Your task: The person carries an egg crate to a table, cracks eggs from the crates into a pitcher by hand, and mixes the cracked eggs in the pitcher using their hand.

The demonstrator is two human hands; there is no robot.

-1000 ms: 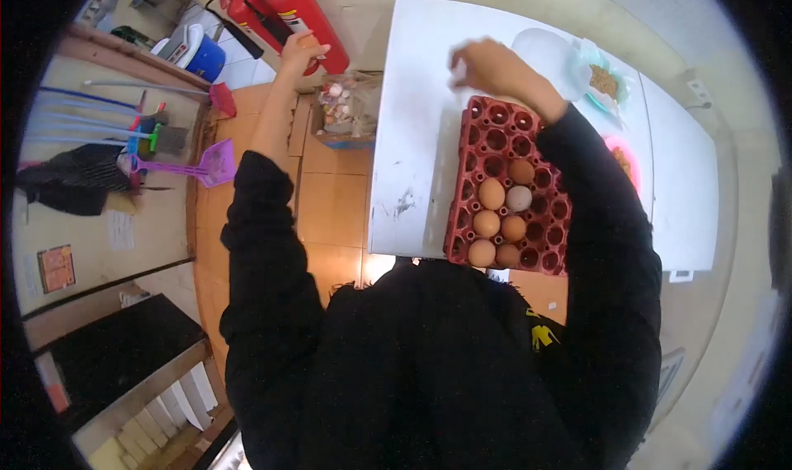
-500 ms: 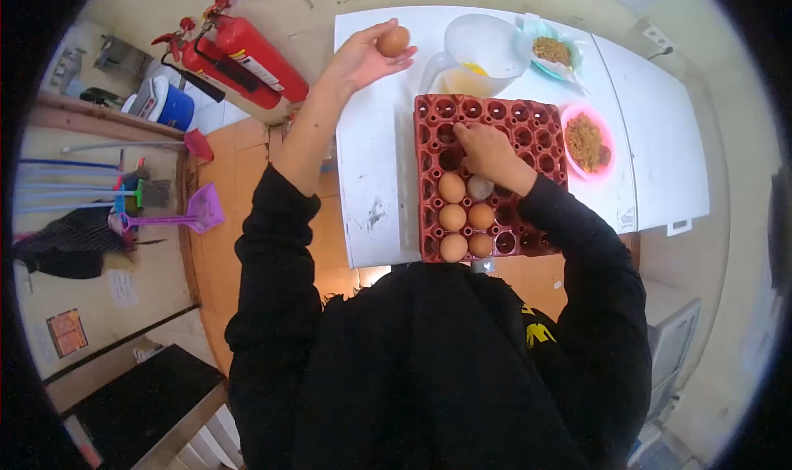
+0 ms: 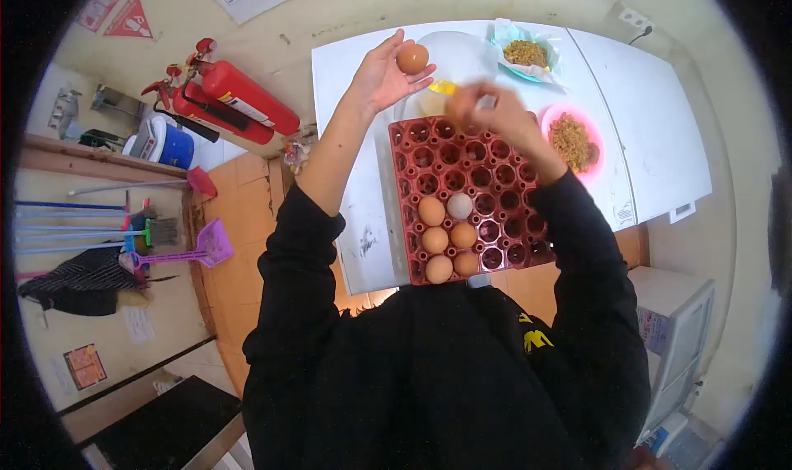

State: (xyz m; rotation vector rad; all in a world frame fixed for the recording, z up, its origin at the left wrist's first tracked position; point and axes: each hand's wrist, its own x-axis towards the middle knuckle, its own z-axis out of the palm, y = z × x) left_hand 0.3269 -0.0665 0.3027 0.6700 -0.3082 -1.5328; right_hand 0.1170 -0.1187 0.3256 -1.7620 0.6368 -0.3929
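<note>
In the head view, my left hand (image 3: 386,78) cradles a brown egg (image 3: 412,58) in its partly curled fingers, above the table's far left part. My right hand (image 3: 503,117) is over the far edge of the red egg tray (image 3: 399,214). It is smeared by motion, with its fingers closed on a blurred brown egg (image 3: 462,104). Several eggs sit in the tray's near left cups, among them a pale egg (image 3: 459,206). Behind the tray stands a translucent plastic container (image 3: 450,47), partly hidden by my hands, with yellow egg yolk (image 3: 443,87) showing in it.
A pink bowl (image 3: 549,123) of brown crumbly food is right of the tray. A lined turquoise bowl (image 3: 540,75) with similar food stands farther back. They share the white table (image 3: 363,214). Red fire extinguishers (image 3: 247,99) stand to the left.
My right hand has lifted away from the tray cups toward the container, now with a brown egg. My left hand still holds its egg. The view has shifted, so the tray appears lower and farther left.
</note>
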